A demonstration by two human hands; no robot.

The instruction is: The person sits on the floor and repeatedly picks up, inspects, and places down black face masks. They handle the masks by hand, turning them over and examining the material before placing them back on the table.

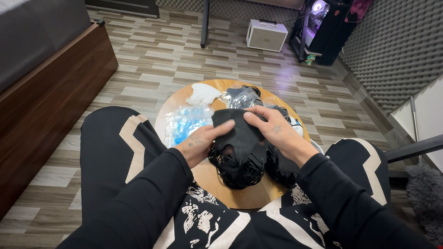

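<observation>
Hands [199,144] [276,130] — both gripping black mask [240,133].

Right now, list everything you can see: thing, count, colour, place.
round table: one, light wood, between the knees
black face mask: one, held over the table by both hands
pile of black masks: count unclear, on the table under the hands
white mask: one, far left of the table
clear plastic packet: one, bluish, left side of the table
clear bag of dark masks: one, far edge of the table
small speaker box: one, white, on the floor beyond
bed frame: one, dark brown wood, left
wood-pattern floor: grey-brown
left hand: pinching the mask's left edge
right hand: gripping the mask's right edge
</observation>
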